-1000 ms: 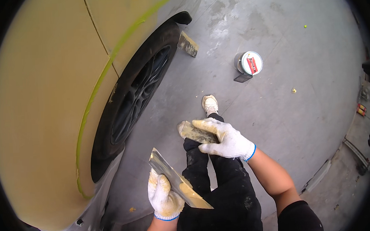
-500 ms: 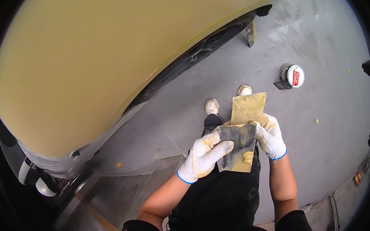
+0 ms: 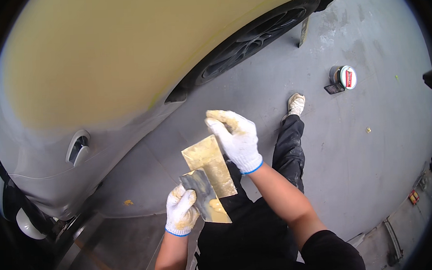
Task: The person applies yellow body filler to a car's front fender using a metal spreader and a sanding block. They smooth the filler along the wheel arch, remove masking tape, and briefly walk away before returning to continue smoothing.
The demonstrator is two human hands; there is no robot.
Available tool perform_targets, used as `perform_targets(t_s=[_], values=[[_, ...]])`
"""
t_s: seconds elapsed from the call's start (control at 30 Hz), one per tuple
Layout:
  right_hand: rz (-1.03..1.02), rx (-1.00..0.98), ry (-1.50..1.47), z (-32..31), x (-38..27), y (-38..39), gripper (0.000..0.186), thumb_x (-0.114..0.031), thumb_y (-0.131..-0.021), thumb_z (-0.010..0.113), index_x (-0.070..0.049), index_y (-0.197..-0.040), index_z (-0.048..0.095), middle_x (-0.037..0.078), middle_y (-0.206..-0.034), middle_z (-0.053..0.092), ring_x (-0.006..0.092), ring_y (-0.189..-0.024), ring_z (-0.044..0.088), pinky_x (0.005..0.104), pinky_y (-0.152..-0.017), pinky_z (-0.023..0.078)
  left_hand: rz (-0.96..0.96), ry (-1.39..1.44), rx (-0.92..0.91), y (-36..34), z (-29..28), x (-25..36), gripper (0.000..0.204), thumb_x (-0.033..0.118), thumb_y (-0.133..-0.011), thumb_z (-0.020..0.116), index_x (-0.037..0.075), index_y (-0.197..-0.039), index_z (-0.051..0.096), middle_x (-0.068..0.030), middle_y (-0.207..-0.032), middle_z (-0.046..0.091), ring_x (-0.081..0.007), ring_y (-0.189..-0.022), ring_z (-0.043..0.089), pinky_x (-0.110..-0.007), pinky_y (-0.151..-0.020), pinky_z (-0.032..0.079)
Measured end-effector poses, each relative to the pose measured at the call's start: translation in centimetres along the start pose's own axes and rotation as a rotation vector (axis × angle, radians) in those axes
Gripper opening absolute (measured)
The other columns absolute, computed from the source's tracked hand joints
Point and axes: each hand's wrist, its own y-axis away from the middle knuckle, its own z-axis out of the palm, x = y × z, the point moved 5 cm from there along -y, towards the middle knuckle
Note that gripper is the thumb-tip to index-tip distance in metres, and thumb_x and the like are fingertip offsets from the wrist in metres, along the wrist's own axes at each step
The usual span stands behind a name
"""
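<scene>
My left hand point(image 3: 182, 210), in a white knit glove stained yellow, grips a dark, flat putty spreader point(image 3: 199, 189) with a dab of yellow putty on its lower corner. A larger yellow-smeared rectangular plate point(image 3: 210, 167) lies behind it, partly overlapped. It appears held in the same hand, though the grip on it is hidden. My right hand point(image 3: 236, 141), gloved alike, is raised beyond the plates with thumb and fingertips brought together. Whatever they might pinch cannot be seen. A car body panel point(image 3: 100, 67) coated with yellowish filler spreads over the upper left, away from both hands.
A wheel point(image 3: 259, 37) sits under the panel, and a grey door handle point(image 3: 78, 148) is at left. On the grey floor, a round can point(image 3: 337, 75) with a red-marked white lid stands beside a dark flat object point(image 3: 334, 88). A putty-smeared board point(image 3: 303, 32) leans near the wheel.
My left hand has moved left and down with both plates. My right hand has come off the plates and risen leftward, its fingertips drawn together. The view has shifted, and one foot has left sight.
</scene>
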Motion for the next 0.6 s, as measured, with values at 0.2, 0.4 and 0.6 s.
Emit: perform_targets(t_s=[0.2, 0.4, 0.6], values=[[-0.493, 0.331, 0.156, 12.9, -1.8, 0.3, 0.021, -0.009, -0.081, 0.084, -0.006, -0.100, 0.076, 0.009, -0.086, 0.073, 0.0286, -0.070, 0.070, 0.0343, -0.063, 0.056, 0.144, 0.038, 0.088, 5.0, -12.2, 2.3, 0.047, 0.024, -0.098, 0.072, -0.001, -0.136, 0.059, -0.0112, -0.126, 0.069, -0.0241, -0.115, 0.068, -0.039, -0.101, 0.054], [-0.584, 0.539, 0.166, 13.8, -0.9, -1.4, 0.019, -0.003, -0.080, 0.086, -0.001, -0.095, 0.075, 0.011, -0.082, 0.073, 0.0196, -0.067, 0.068, 0.0282, -0.063, 0.055, 0.179, 0.079, 0.119, 5.3, -16.4, 0.0, 0.046, 0.021, -0.099, 0.070, -0.002, -0.137, 0.058, -0.0129, -0.130, 0.068, -0.0271, -0.118, 0.067, -0.042, -0.104, 0.053], [-0.702, 0.510, 0.177, 13.4, -0.8, -2.2, 0.020, -0.001, -0.076, 0.084, -0.005, -0.092, 0.073, 0.009, -0.081, 0.073, 0.0232, -0.066, 0.068, 0.0303, -0.060, 0.054, 0.173, 0.072, 0.092, 5.2, -16.9, 0.2, 0.046, 0.021, -0.098, 0.071, -0.002, -0.136, 0.059, -0.0122, -0.129, 0.068, -0.0264, -0.117, 0.067, -0.041, -0.104, 0.052]])
